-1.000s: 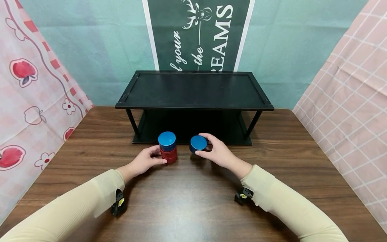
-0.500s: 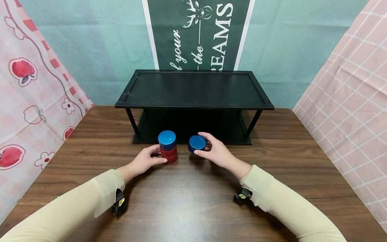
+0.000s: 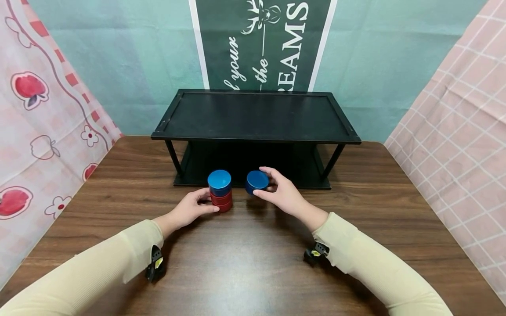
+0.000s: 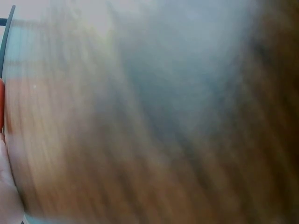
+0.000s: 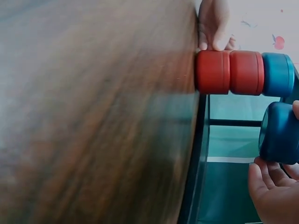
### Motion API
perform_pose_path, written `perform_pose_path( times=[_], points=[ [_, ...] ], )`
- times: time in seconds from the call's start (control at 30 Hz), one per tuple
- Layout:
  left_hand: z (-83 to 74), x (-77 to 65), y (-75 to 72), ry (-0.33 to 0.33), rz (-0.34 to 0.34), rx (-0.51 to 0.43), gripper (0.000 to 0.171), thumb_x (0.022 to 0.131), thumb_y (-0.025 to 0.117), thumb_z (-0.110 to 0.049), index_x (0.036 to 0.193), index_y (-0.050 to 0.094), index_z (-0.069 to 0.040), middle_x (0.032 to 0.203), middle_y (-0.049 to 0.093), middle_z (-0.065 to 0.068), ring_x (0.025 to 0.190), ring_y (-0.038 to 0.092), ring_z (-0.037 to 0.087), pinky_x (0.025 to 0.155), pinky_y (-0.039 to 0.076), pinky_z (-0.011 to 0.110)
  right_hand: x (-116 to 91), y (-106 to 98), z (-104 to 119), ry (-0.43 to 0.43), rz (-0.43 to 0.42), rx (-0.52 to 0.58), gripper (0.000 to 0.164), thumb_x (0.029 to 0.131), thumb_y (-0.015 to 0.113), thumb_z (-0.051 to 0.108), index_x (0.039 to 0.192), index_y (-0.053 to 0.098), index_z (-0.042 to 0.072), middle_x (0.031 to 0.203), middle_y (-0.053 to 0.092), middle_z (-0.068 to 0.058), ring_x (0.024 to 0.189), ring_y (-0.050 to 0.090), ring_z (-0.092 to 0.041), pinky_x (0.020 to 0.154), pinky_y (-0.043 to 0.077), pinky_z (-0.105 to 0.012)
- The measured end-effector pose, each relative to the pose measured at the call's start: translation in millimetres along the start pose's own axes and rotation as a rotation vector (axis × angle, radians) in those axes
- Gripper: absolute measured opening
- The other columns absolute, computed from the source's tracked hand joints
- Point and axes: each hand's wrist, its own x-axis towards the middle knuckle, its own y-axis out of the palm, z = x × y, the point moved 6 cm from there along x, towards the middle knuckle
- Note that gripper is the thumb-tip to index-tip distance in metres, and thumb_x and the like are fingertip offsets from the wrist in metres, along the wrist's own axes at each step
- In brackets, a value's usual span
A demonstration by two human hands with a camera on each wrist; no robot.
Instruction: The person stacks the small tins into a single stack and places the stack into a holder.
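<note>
Foreground: brown tabletop (image 3: 237, 267). On it, gripped in the left hand (image 3: 189, 209), bottom red cylinder (image 5: 213, 72) of an upright stack (image 3: 221, 193), below a middle red cylinder (image 5: 246, 73) and a top blue cylinder (image 5: 278, 74); pinched in the right hand (image 3: 285, 194) near it, raised, a second blue cylinder (image 3: 257, 180). Beyond, black rack (image 3: 257, 116), then teal cloth (image 3: 122, 61).

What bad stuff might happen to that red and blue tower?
The held blue piece might bump the top blue piece, since they are side by side at about the same height. That one could tumble, because the left grip is at the red pieces below it. The held piece might also slip, as the right grip has it up off the table.
</note>
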Motion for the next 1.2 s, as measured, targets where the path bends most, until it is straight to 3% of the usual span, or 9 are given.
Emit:
perform_pose_path(
  times=[0.37,0.77,1.2],
  points=[
    [-0.7,0.7,-0.4,-0.006,0.01,-0.002,0.05,0.084,0.07,-0.013,0.128,0.051,0.002,0.12,0.059,0.016,0.11,0.053,0.028,0.092,0.043,0.045,7.9,-2.0,17.6,-0.035,-0.032,0.04,0.062,0.083,0.072,0.023,0.137,0.043,0.013,0.119,0.055,-0.009,0.097,0.058,-0.02,0.085,0.048,-0.035],
    [-0.9,0.1,0.0,-0.01,0.008,-0.008,0.051,0.084,0.07,-0.012,0.128,0.05,0.003,0.12,0.058,0.017,0.11,0.053,0.029,0.092,0.044,0.045,14.4,-0.6,35.9,-0.019,-0.022,0.056,0.062,0.084,0.07,0.014,0.137,0.041,0.005,0.122,0.054,-0.016,0.1,0.055,-0.029,0.089,0.046,-0.042],
    [1.9,1.6,1.6,0.0,-0.002,-0.003,0.049,0.083,0.072,-0.014,0.126,0.053,0.001,0.118,0.061,0.014,0.108,0.055,0.027,0.088,0.046,0.037,20.5,5.0,57.6,-0.126,-0.019,0.03,0.061,0.083,0.072,0.025,0.136,0.043,0.013,0.121,0.055,-0.006,0.099,0.056,-0.019,0.086,0.048,-0.032]
  ],
)
